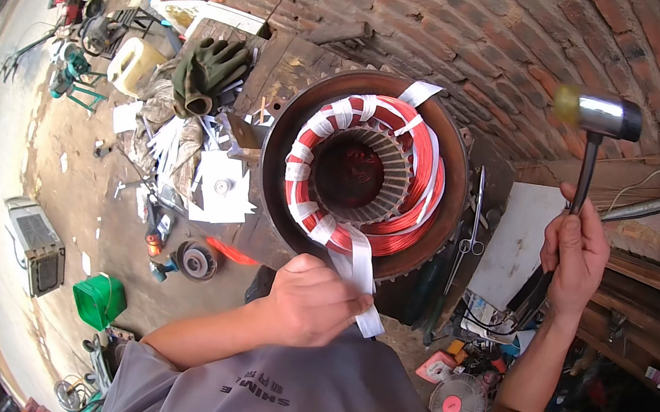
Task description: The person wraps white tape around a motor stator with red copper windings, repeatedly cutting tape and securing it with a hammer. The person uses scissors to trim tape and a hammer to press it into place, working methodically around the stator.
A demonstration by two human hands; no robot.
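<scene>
A motor stator (pixel 271 188) with a rusty round housing stands in front of me. Red wire windings (pixel 418 168) ring its slotted bore, and white tape binds them in several places, mostly on the left and near side. From the near side of the coil a loose length of white tape (pixel 360 264) runs down into my left hand (pixel 315 303), whose fingers are closed around it. Off to the right, my right hand (pixel 576 258) grips the handle of a mallet (pixel 603 116). Its metal head has a yellow face and a black face, raised well away from the stator.
Scissors (pixel 475 220) lie right of the stator, beside a white board (pixel 519 236). Dark work gloves (pixel 211 71) and white paper scraps (pixel 222 189) are to the left. A brick wall (pixel 478 31) rises behind. A green bucket (pixel 97 300) and a fan (pixel 457 403) stand lower down.
</scene>
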